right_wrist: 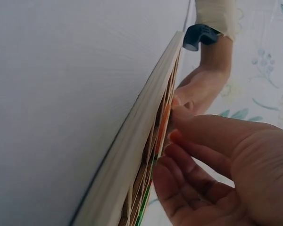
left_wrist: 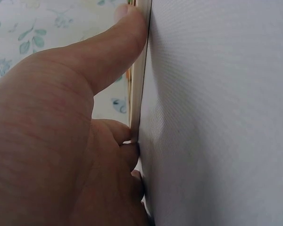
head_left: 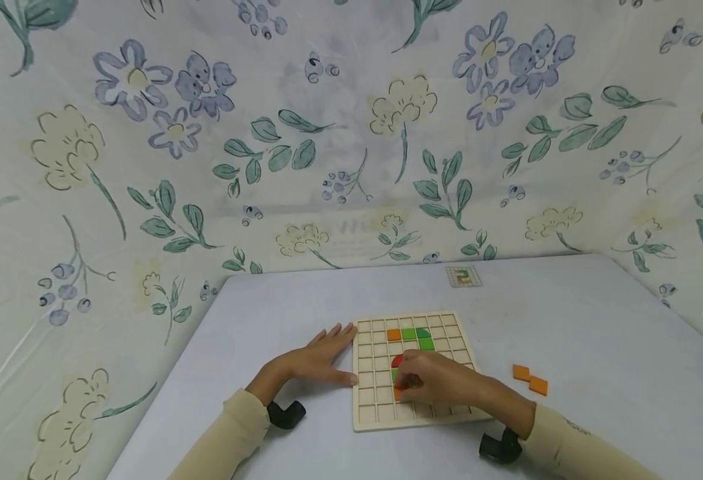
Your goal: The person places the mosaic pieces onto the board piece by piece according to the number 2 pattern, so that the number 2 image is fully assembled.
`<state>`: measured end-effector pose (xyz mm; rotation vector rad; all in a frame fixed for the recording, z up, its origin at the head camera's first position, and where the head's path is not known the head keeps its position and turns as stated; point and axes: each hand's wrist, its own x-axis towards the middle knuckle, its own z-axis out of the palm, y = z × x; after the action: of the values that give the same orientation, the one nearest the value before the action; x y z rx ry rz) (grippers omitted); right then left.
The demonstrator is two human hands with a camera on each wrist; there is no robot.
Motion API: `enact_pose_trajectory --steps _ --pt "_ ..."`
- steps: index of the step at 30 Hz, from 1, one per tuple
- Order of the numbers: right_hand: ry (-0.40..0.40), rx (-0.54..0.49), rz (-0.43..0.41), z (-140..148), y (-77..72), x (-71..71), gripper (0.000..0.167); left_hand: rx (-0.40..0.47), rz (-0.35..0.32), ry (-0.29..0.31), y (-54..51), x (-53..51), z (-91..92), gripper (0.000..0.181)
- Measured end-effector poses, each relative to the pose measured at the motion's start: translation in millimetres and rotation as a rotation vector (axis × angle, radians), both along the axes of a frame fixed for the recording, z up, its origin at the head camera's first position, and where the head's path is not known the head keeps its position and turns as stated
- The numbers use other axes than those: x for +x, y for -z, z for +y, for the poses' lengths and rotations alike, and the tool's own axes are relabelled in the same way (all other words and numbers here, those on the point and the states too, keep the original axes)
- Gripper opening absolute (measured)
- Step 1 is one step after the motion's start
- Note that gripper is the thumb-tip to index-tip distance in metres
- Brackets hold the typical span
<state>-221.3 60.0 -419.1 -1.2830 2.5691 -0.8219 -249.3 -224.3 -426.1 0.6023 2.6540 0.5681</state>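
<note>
A light wooden grid board (head_left: 368,415) lies on the table. My left hand (head_left: 321,357) is spread flat beside its left edge, thumb and fingertips touching the rim. My right hand (head_left: 435,379) is over the lower middle of the board. Its thumb and index finger pinch an orange square tile (right_wrist: 163,123) at the grid surface. Just above those fingers a red rounded tile (head_left: 396,361) and a green tile (head_left: 394,376) show partly. Further up sit an orange tile (head_left: 394,335), a green square (head_left: 408,333), a green rounded tile (head_left: 423,332) and another green square (head_left: 426,344).
Two loose orange tiles (head_left: 529,379) lie touching on the table, right of the board. A small pattern card (head_left: 464,277) with a coloured grid lies near the table's back edge. Floral cloth (head_left: 351,147) hangs behind the white table (head_left: 291,313).
</note>
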Motion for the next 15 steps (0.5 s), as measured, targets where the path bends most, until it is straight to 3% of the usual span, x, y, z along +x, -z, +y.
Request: enact_pose_trajectory --steps 8,15 --pt "-0.008 -0.071 -0.011 13 -9.7 0.4 0.009 0.008 -0.011 -0.002 3.0 1.4 -0.1 0.107" --pt "0.046 -0.079 -0.01 43 -19.6 -2.4 0.012 0.002 0.012 -0.001 0.6 0.1 1.2 0.106"
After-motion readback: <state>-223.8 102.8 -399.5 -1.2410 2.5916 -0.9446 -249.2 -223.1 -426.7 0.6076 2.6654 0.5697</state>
